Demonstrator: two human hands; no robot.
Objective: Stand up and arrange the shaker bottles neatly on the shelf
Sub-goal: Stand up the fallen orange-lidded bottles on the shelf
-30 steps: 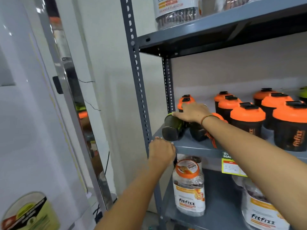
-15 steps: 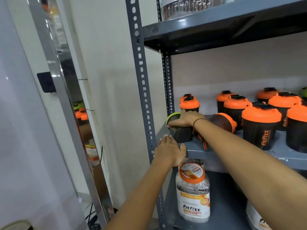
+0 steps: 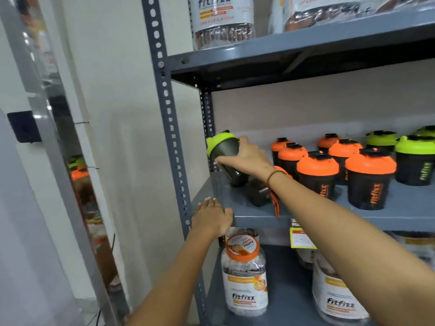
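My right hand (image 3: 247, 158) grips a dark shaker bottle with a green lid (image 3: 222, 149), tilted, its base on the grey middle shelf (image 3: 254, 216) at the left end. Under my right wrist an orange-lidded shaker (image 3: 259, 192) lies on its side, partly hidden. To the right, several orange-lidded shakers (image 3: 316, 175) stand upright in rows, with green-lidded shakers (image 3: 415, 158) further right. My left hand (image 3: 210, 216) rests flat on the shelf's front left corner and holds nothing.
A perforated grey upright (image 3: 170, 128) runs along the shelf's left side. Fitfizz jars (image 3: 244, 276) stand on the shelf below, and more jars (image 3: 221, 20) on the shelf above. A yellow price tag (image 3: 301, 238) hangs from the shelf edge. A mirror (image 3: 77, 175) leans at left.
My right hand has raised the green-lidded shaker from lying on its side toward upright, lid now up. My left hand has stayed on the shelf corner. The camera moved closer.
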